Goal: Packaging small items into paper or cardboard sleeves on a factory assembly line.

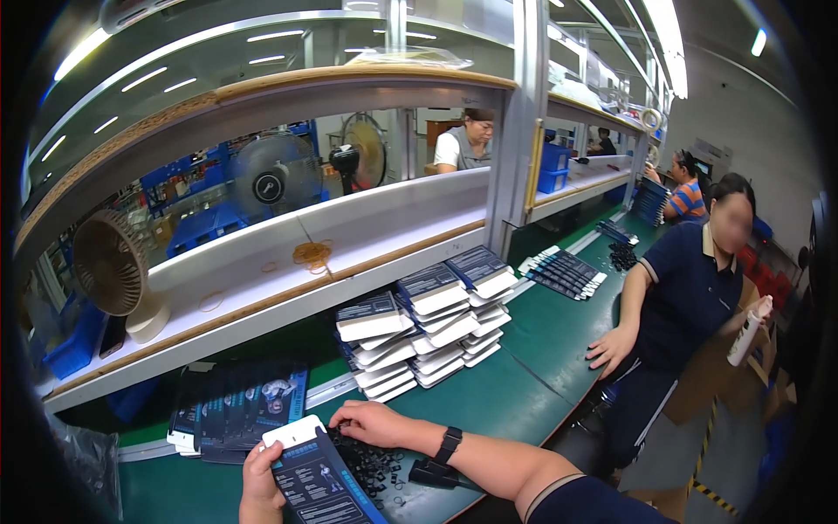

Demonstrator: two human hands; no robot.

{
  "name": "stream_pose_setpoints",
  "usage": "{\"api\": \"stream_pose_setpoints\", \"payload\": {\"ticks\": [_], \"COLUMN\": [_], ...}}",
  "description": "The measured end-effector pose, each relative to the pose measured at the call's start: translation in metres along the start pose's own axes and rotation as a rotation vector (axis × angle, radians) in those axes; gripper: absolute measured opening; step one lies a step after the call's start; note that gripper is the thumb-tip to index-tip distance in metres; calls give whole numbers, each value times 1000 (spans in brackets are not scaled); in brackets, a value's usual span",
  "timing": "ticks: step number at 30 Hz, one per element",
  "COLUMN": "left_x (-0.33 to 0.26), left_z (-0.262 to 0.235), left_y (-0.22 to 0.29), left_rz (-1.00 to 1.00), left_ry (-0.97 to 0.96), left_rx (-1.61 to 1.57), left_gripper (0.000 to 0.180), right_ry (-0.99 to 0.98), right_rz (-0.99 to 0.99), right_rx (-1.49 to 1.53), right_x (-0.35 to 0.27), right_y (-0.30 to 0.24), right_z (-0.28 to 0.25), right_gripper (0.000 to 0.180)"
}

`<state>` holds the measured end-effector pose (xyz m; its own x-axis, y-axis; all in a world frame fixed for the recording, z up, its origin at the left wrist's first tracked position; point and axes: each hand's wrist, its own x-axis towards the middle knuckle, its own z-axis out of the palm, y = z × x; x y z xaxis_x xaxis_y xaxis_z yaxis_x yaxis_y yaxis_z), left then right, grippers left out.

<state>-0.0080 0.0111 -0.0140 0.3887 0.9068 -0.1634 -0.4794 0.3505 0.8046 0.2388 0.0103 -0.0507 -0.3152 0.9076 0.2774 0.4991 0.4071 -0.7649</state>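
My left hand [259, 482] grips a dark blue printed carton [321, 479] by its left edge, thumb on the front, with a white flap at the top. Close to the carton's upper right corner is my right hand [382, 425], its fingers curled together. Whatever those fingertips hold is too small to make out. Just below them a heap of small black plastic pieces [377, 463] spreads over the green table [532, 358]. A larger black item [434, 474] lies beside the heap, under my right forearm.
Stacked cartons with white ends [428, 327] stand beyond my right hand. Overlapping dark cartons [240, 410] lie at the left. The shelf [253, 288] above carries a small fan [113, 262] and rubber bands [312, 254]. At right, a co-worker [690, 288] rests one hand on the table edge.
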Motion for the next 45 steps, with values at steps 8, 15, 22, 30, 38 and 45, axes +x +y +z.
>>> {"api": "stream_pose_setpoints", "payload": {"ticks": [8, 15, 22, 30, 38, 45], "left_x": [6, 5, -7, 3, 20, 25], "left_z": [-2, -4, 27, 52, 96, 116], "left_y": [-11, -15, -2, 38, 62, 48], "left_rz": [-53, -140, -128, 134, 895, 1065], "left_ry": [-21, 30, -17, -151, -6, 7], "left_rx": [77, 95, 86, 272, 968, 1083], "left_gripper": [35, 42, 43, 45, 30, 28], "right_ry": [33, 117, 158, 206, 420, 575], "right_rz": [-17, -73, -154, -278, -372, -446], "right_rx": [72, 143, 278, 218, 183, 186], "right_x": [0, 0, -3, 6, -14, -12], "right_y": [7, 13, -14, -60, -142, -133], "right_z": [4, 6, -20, -71, -145, -133], "right_gripper": [21, 18, 15, 17, 23, 16]}}
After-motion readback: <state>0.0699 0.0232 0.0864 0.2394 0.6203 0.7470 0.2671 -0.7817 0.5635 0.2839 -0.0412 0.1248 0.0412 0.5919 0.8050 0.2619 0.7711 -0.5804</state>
